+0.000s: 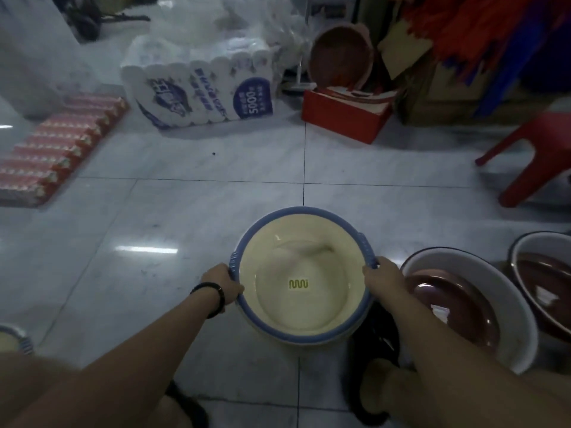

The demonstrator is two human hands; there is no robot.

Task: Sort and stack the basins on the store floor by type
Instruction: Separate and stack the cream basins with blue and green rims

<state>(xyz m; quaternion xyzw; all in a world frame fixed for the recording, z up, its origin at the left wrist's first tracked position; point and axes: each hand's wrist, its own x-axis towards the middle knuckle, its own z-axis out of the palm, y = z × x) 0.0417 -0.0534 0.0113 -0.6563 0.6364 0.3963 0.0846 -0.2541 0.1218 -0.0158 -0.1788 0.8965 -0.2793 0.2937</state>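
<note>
A cream basin with a blue rim (301, 267) is held in front of me above the tiled floor. My left hand (223, 284) grips its left rim and my right hand (384, 281) grips its right rim. A small green squiggle label sits on the basin's bottom. To the right stands a white basin (500, 304) with a brown basin (457, 310) nested inside it. Further right, a second white basin (531, 242) also holds a brown one. Another cream, blue-rimmed basin (12, 339) shows at the far left edge. A brown basin (340, 54) leans upright at the back.
A large pack of tissue rolls (200, 88) stands at the back. A flat pack of pink items (52, 149) lies on the left. A red box (346, 115) and a red plastic stool (531, 156) are on the right. My sandalled feet show below.
</note>
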